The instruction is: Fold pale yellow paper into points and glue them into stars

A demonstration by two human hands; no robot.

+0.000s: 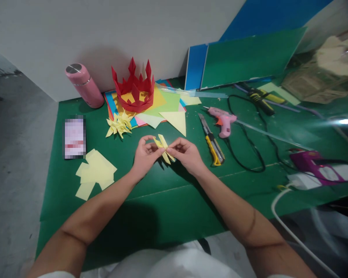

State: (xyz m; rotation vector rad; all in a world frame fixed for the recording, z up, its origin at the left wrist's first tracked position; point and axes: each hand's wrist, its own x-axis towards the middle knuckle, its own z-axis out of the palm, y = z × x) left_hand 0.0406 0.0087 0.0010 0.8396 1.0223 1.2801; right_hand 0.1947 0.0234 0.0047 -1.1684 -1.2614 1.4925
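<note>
My left hand [145,154] and my right hand [185,153] meet over the middle of the green table [168,200]. Both pinch a small folded yellow paper piece [163,147] with pointed flaps sticking up and down between the fingertips. The fingers of both hands are closed on it. A finished spiky yellow paper flower [120,124] lies just beyond my left hand. Several flat pale yellow paper squares [94,173] are spread to the left of my left forearm.
A red paper crown [133,92] sits on a stack of coloured sheets [165,105] at the back. A pink bottle [84,85], a phone [74,137], a yellow utility knife [212,141], a pink glue gun [222,119] with black cable and green boards [246,58] surround the work spot.
</note>
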